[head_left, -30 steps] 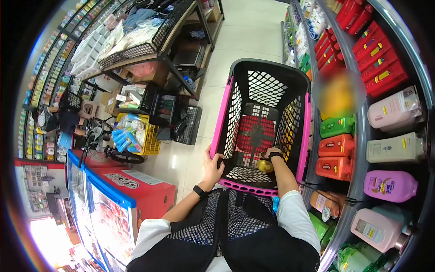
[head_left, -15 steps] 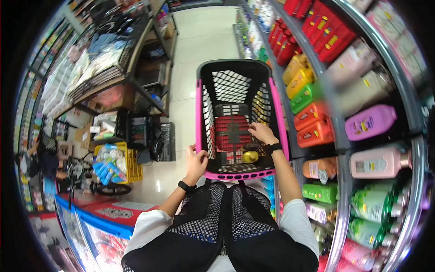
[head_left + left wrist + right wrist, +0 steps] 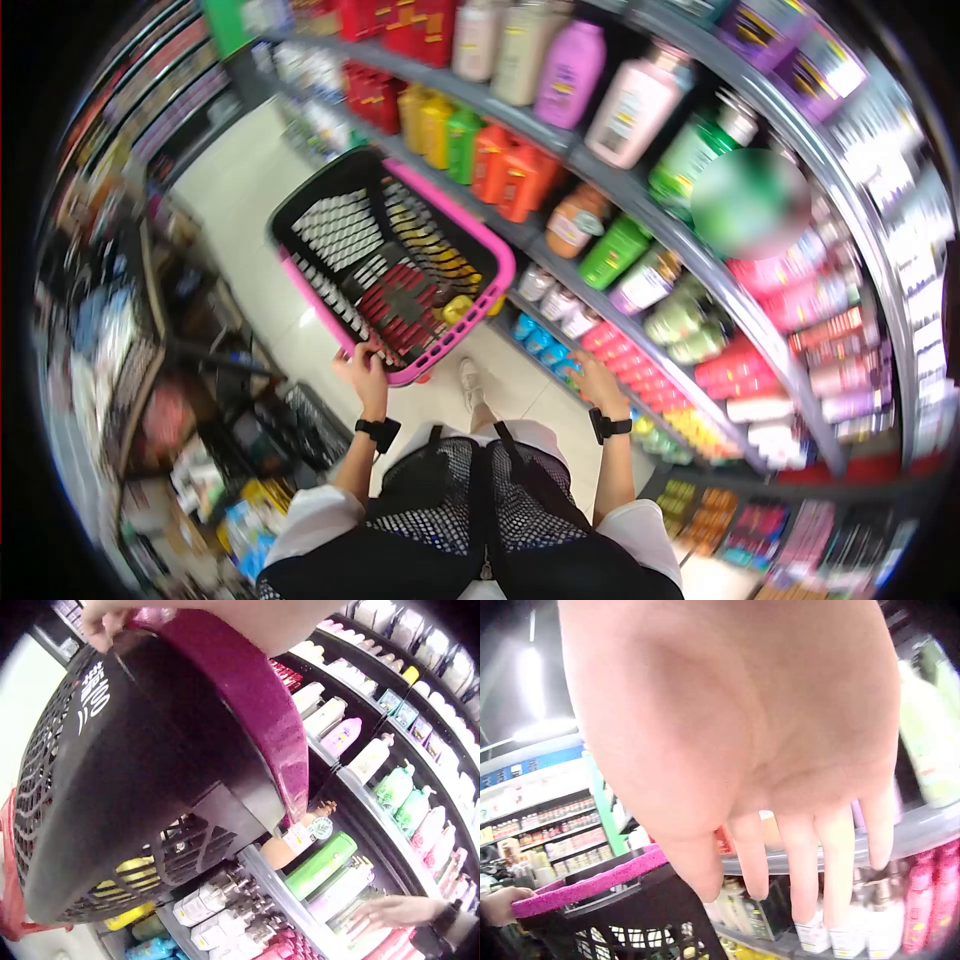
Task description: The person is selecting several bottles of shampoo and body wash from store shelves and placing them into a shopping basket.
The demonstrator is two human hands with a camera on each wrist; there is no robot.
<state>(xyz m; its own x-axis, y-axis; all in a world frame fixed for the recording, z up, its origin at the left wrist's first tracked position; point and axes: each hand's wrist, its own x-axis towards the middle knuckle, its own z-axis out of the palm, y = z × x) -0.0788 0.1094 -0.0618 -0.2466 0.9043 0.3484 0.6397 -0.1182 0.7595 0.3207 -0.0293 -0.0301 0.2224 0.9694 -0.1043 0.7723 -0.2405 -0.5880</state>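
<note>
My left hand (image 3: 362,372) grips the near left corner of a black shopping basket (image 3: 335,232) with a pink rim (image 3: 322,318). In the left wrist view, its fingers (image 3: 101,630) curl over the basket's edge. A yellow-gold item (image 3: 457,308) lies at the near right inside the basket, and red shows through the slotted bottom. Out to the right of the basket, my right hand (image 3: 597,382) is held out in front of the lower shelves, holding nothing. The right wrist view shows its palm (image 3: 757,712) with the fingers spread and extended.
Shelves of bottles run along the right, with a purple bottle (image 3: 571,75), a green bottle (image 3: 615,252) and pink bottles (image 3: 625,360) among them. A crowded rack (image 3: 150,290) stands on the left. Pale tiled floor (image 3: 235,200) stretches ahead beside the basket.
My right hand has left the basket's inside and moved out to the right, before the shelves. The head view has turned right, so the basket appears slanted and further left. My left hand stays on it.
</note>
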